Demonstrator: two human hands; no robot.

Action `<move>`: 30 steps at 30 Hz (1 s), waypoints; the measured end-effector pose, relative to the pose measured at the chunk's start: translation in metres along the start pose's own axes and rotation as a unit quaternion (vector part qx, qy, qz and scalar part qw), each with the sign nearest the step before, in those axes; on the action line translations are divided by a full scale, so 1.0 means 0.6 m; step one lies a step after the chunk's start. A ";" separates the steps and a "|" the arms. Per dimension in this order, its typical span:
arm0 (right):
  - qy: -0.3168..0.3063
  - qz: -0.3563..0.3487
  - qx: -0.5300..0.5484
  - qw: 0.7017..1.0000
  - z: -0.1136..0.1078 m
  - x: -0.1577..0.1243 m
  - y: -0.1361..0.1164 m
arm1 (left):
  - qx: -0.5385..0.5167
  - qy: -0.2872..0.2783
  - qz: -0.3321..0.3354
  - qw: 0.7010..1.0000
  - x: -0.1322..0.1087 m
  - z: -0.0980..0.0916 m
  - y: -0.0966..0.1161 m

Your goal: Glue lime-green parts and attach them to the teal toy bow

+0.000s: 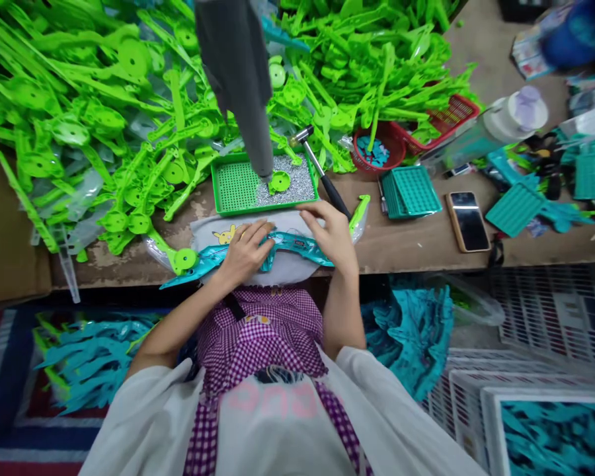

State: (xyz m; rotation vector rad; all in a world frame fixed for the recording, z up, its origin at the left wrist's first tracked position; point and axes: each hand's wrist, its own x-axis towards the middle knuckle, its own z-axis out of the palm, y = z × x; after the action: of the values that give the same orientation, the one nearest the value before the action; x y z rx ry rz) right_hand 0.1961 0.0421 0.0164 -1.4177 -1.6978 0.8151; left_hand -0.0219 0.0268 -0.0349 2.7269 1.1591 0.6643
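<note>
A glossy teal plastic part, long and curved, lies across a grey cloth at the table's front edge. My left hand is closed over its middle, with the fingers laid across it. Over the right end of the part is my right hand; its fingers are apart and point left, near the green tray's front edge, and nothing shows in them. Just beyond the hands sits the green tray, holding many small silver screws and a bright green piece. A grey powered driver hangs above it, tip down.
Bright green plastic parts are heaped along the back. A hammer leans by the tray's right side. Further right are red baskets, teal grids, a phone and a bottle. Below stand white crates.
</note>
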 end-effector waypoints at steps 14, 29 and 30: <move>0.072 -0.156 -0.133 0.976 0.105 -0.186 0.006 | -0.274 -0.020 -0.240 0.931 -0.018 -0.034 0.045; 0.061 -0.130 -0.083 0.986 0.099 -0.187 0.020 | -0.213 -0.166 -0.094 0.958 0.008 -0.080 -0.010; 0.053 -0.124 -0.074 0.988 0.099 -0.188 0.019 | -0.199 -0.161 -0.101 0.961 -0.010 -0.067 -0.003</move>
State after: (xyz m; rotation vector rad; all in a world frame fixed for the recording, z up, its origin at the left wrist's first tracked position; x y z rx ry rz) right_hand 0.1608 -0.0668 -0.0405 -1.2888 -1.8367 0.4769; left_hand -0.0442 0.0210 -0.0011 2.2391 1.0689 0.3579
